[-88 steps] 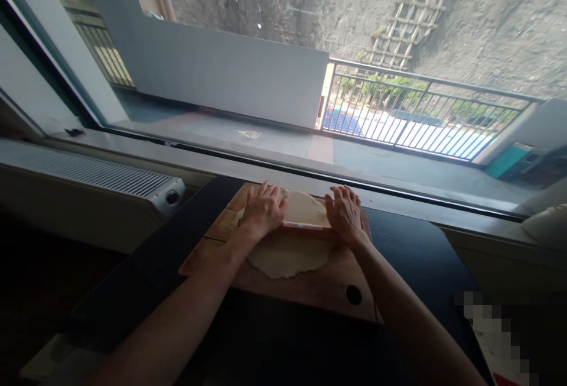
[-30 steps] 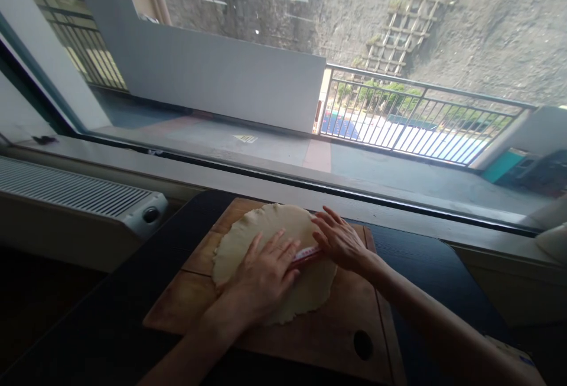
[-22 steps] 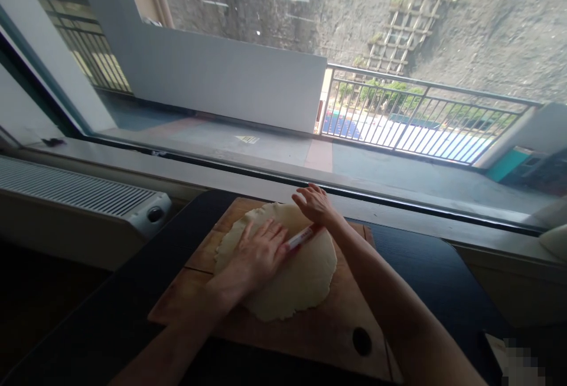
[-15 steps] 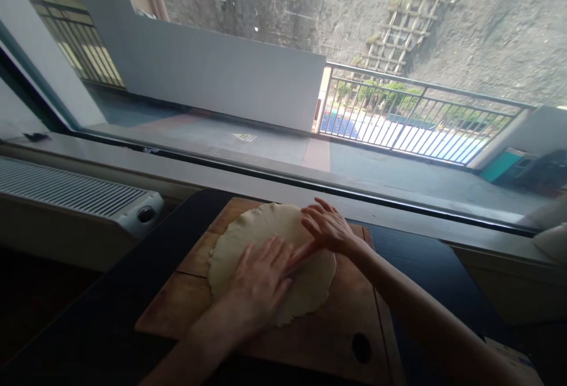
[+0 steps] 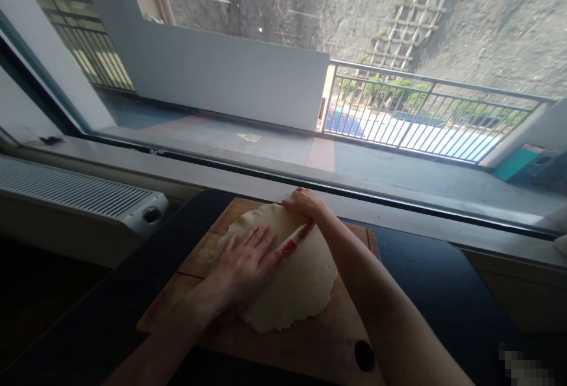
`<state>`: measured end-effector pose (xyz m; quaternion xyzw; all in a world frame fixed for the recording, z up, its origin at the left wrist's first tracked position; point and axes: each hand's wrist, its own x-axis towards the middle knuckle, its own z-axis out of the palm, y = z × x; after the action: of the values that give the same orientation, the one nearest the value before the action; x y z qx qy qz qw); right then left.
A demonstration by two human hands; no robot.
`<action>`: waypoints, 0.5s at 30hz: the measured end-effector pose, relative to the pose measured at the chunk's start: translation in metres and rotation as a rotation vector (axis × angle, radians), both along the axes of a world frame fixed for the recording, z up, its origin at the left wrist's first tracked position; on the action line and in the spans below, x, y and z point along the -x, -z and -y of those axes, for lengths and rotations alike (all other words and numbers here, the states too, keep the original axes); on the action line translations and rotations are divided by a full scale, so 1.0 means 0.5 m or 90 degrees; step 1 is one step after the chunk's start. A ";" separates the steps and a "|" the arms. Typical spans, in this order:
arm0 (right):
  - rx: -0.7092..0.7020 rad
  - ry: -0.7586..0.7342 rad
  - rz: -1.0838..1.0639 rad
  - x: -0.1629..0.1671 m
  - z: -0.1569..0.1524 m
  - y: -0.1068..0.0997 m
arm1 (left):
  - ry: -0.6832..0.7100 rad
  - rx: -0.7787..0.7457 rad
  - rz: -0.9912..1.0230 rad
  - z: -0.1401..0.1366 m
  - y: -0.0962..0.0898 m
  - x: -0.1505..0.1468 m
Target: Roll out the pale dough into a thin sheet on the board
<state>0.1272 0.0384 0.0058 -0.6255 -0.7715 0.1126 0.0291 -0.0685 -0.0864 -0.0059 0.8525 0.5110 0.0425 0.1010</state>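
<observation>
A round, flat sheet of pale dough (image 5: pixel 296 291) with a ragged rim covers much of a wooden board (image 5: pixel 328 344). My left hand (image 5: pixel 248 259) lies palm down on its left part, fingers stretched out. A slim rod (image 5: pixel 290 245), part white and red, slants across the dough from beside my left thumb to beneath my right wrist; its ends are hidden. At the far rim, my right hand (image 5: pixel 305 200) is curled, its fingertips at the edge of the dough and partly hidden behind the hand.
The board stands on a dark table (image 5: pixel 411 279) with rounded corners, close against a window sill (image 5: pixel 261 186). To the left is a white radiator (image 5: pixel 84 188) with a knob. A round hole (image 5: pixel 364 355) pierces the board's near right corner. Railings (image 5: pixel 411 114) show outside the glass.
My right hand has gone from lying spread over the dough to curling at its far edge. My left hand has slid left and slightly away from me. The rod's red and white part has come into view.
</observation>
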 end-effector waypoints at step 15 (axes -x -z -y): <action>0.046 0.073 -0.217 -0.111 0.077 0.031 | 0.134 0.003 0.038 0.031 -0.030 0.005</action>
<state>0.1827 0.0000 -0.0095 -0.6408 -0.7142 0.2424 0.1431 -0.0711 -0.1020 0.0093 0.8997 0.4153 0.0559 0.1222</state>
